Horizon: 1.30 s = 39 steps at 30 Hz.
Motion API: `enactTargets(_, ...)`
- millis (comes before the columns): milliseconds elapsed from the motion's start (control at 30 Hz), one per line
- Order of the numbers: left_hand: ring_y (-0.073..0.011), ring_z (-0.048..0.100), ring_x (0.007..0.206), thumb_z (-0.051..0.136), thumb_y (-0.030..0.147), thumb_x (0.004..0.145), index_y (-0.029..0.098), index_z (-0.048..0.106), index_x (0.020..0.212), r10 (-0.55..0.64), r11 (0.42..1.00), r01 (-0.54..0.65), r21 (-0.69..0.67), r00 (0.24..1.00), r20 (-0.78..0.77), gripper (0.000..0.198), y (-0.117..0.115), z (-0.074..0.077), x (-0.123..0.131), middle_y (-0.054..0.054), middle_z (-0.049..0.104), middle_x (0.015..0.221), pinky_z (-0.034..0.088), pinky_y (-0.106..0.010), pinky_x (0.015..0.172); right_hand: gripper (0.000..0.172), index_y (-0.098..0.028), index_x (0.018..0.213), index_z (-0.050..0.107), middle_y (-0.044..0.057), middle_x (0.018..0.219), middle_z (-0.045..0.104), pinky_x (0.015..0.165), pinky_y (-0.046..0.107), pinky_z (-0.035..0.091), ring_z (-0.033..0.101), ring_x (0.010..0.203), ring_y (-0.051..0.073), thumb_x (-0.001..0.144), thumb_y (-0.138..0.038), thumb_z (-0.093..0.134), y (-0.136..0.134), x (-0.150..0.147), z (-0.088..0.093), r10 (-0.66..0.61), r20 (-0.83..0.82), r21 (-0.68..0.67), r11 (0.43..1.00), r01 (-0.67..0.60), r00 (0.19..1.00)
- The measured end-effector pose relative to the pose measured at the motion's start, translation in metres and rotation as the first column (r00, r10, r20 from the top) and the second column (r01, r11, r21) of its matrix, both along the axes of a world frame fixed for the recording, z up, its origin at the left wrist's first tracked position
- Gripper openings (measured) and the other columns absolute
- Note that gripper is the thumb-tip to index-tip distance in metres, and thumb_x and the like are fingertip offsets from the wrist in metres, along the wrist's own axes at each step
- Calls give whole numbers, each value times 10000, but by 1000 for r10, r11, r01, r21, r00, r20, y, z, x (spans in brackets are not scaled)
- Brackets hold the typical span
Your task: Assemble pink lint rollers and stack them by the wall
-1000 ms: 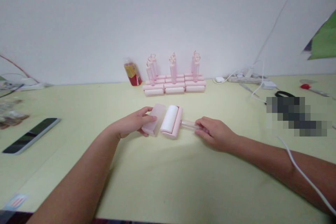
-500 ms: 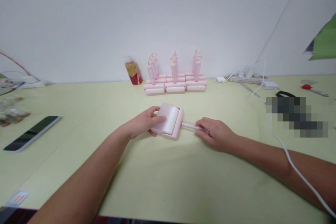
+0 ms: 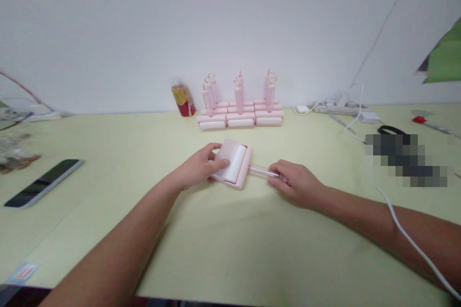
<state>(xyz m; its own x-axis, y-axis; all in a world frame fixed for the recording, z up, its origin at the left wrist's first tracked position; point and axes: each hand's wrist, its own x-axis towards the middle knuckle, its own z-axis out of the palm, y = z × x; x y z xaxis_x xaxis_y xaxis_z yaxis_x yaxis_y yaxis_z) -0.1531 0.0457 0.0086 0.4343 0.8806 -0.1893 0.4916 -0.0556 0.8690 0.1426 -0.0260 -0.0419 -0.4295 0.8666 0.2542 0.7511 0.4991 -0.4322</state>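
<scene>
A pink lint roller with a white roll is held above the middle of the table, its handle pointing right. My left hand grips the pale pink cover side of its head, thumb on top and fingers around the edge. The clear handle runs into my right hand, whose fingers are closed round its end. Behind, against the wall, several similar pink lint rollers stand in rows with their handles upright.
A bottle with a yellow and red label stands left of the rollers. A phone lies at the left. To the right are a power strip, white cables and a blurred-out dark item. One white cable crosses my right forearm.
The lint roller's head has shifted very slightly up and tilted a little, with my left hand still on it. My right hand stays on the handle, almost unmoved.
</scene>
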Motion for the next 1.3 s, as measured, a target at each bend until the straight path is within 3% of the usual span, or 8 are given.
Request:
enactTargets(500, -127, 564, 611, 659, 521, 819, 224, 435, 1312, -68, 994, 77, -78, 991, 116, 617, -13, -6, 21, -2, 584, 817, 465, -228, 495, 186, -164, 1017, 614, 49, 881, 606, 709, 287, 406, 545, 755, 169, 929, -304, 529, -1, -1, -2, 8, -23, 35, 999, -7, 1000)
enactTargets(733, -198, 612, 693, 548, 626, 850, 192, 515, 1313, 20, 990, -9, 140, 997, -77, 635, -18, 0, 28, -78, 660, 966, 493, -311, 592, 187, -176, 1007, 639, 33, 851, 623, 699, 291, 406, 557, 749, 168, 898, -313, 573, 2, -3, -2, -36, -158, -9, 999, 35, 987)
enactTargets(800, -279, 639, 920, 511, 641, 861, 184, 533, 1306, 129, 921, -45, 388, 973, -193, 638, -24, 5, 31, -135, 619, 1202, 520, -404, 782, 215, -187, 1042, 641, 14, 819, 627, 668, 283, 404, 551, 706, 158, 893, -332, 583, 3, -4, -2, -74, -253, -69, 996, 58, 965)
enactTargets(900, -359, 485, 1248, 607, 599, 816, 213, 465, 1387, 144, 711, 137, 690, 932, -333, 704, -36, 9, 42, -153, 457, 1439, 397, -502, 1047, 254, -194, 1074, 625, -10, 755, 603, 608, 269, 393, 519, 637, 142, 901, -372, 569, 5, -3, -4, -142, -410, -177, 981, 74, 901)
enactTargets(1033, -360, 423, 1269, 670, 324, 811, 258, 465, 1388, 110, 548, 335, 767, 880, -463, 616, -41, 1, 54, -132, 461, 1432, 343, -538, 1082, 335, -190, 1081, 581, -21, 695, 567, 529, 252, 367, 476, 567, 130, 881, -460, 591, 7, 1, -7, -214, -628, -327, 945, -5, 748)
enactTargets(1100, -327, 468, 1215, 599, 234, 842, 230, 488, 1348, 134, 557, 292, 778, 892, -431, 518, -32, -5, 52, -136, 518, 1344, 376, -500, 1059, 416, -205, 1131, 532, 4, 739, 611, 496, 257, 374, 474, 534, 131, 898, -550, 525, 7, 2, -4, -236, -742, -392, 912, -120, 627)
enactTargets(1200, -291, 543, 1115, 611, 327, 843, 200, 502, 1264, 149, 656, 164, 737, 929, -339, 453, -11, -10, 41, -123, 575, 1224, 437, -429, 987, 488, -251, 1213, 434, 68, 939, 676, 496, 281, 425, 521, 553, 146, 914, -635, 406, 8, 2, 1, -240, -854, -390, 883, -262, 461)
enactTargets(1300, -270, 588, 1021, 654, 489, 801, 197, 506, 1208, 191, 745, 48, 665, 940, -282, 523, 14, -9, 29, -101, 609, 1164, 463, -374, 893, 485, -268, 1223, 414, 76, 1012, 672, 486, 279, 437, 534, 569, 145, 904, -632, 438, 9, 2, 1, -233, -884, -369, 881, -296, 406)
